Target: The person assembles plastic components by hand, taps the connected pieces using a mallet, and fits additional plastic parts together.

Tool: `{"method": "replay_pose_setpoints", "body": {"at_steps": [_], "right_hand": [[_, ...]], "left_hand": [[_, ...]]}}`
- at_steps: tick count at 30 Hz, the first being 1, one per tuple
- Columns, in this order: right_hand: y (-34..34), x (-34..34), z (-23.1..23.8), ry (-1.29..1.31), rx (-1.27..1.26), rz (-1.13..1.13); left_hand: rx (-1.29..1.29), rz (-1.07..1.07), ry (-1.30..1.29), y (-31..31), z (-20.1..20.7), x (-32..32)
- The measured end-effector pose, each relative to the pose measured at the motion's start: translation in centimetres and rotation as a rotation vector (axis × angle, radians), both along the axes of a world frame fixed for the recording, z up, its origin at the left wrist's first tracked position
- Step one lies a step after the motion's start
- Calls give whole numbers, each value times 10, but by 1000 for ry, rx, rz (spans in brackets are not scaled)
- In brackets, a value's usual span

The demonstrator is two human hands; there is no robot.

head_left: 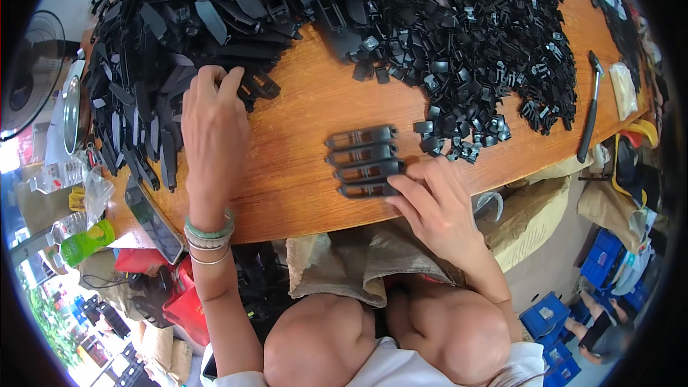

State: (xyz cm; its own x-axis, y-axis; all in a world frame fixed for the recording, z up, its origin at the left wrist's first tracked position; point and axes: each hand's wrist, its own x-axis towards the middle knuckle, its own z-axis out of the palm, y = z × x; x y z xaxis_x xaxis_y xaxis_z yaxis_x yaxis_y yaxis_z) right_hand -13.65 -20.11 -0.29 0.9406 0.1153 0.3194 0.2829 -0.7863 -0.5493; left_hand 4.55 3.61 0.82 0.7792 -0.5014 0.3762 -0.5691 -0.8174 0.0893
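At the edge of a heap of long black plastic parts (222, 11), my left hand (216, 118) reaches in with bent fingers. Its fingertips close on a long black plastic part (259, 86) whose slotted end sticks out to the right; the rest of the grip is hidden. Several slotted black plastic frames (362, 153) lie side by side in a neat row on the wooden table. My right hand (438, 204) pinches the right end of the nearest frame (362, 190) between thumb and fingers.
Small black plastic pieces (459, 43) form a big heap at the back right. Beyond them lie a black-handled hammer (591, 104) and a pale packet (623, 91). A phone (152, 218) rests at the left edge, near a green-labelled bottle (87, 242). Brown sacking (351, 261) hangs below the table's front edge.
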Motion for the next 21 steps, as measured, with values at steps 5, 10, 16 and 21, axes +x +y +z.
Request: {"method": "replay_pose_setpoints", "body": {"at_steps": [5,10,16,21], "right_hand": [[-7,5,0,-101,-2,-106],[-26,-1,-8,-70,2,-415],[-18,13,8,-59,-153,-388],[-10,14,-1,16,-213,-327]], "left_hand": [[22,-86,-4,2,4,9],[-22,-127,24,-7,1,-7],[-104,55,-105,-18,0,-14],[-33,133,55,-16,0,-14]]}}
